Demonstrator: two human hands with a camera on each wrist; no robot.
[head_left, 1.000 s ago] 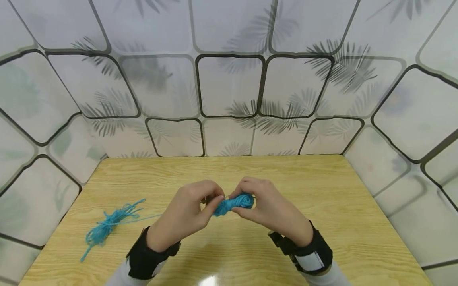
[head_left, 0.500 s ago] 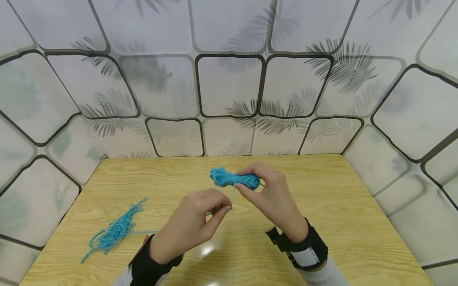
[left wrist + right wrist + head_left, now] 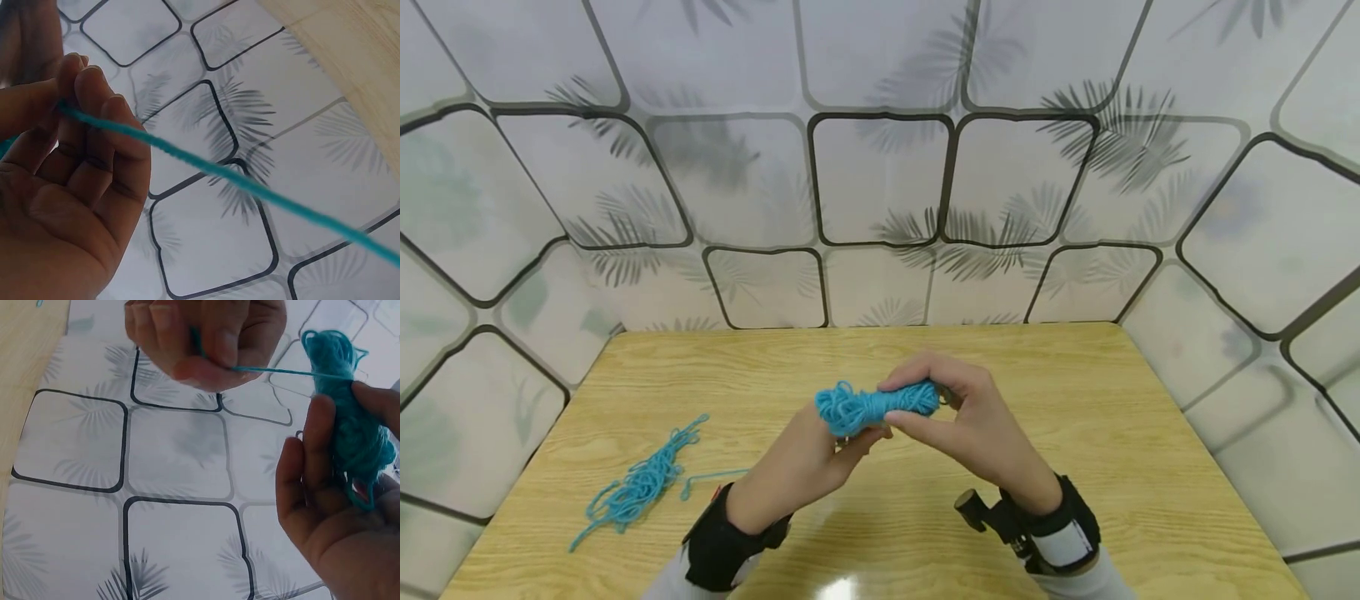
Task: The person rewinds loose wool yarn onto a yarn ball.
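A blue yarn bundle (image 3: 865,407), wrapped round its middle with looped ends, is held above the table by my right hand (image 3: 977,425). The thumb and fingers grip its right half, also seen in the right wrist view, where the bundle (image 3: 350,419) stands upright. My left hand (image 3: 801,467) is low and left of it, partly behind the bundle in the head view. It pinches a yarn strand (image 3: 219,169) between thumb and fingers. In the right wrist view that strand (image 3: 275,369) runs taut from the left hand (image 3: 206,344) to the bundle's waist.
A loose heap of blue yarn (image 3: 643,483) lies on the left of the wooden table (image 3: 1037,375). A free-looking strand end (image 3: 687,487) lies near it, leading toward the left wrist. Patterned white walls (image 3: 880,183) enclose the table's back and sides.
My left hand dropped from the bundle, then passed up behind it. The right hand raised the bundle, then lowered it slightly. The trailing strand came away from the heap, which has spread.
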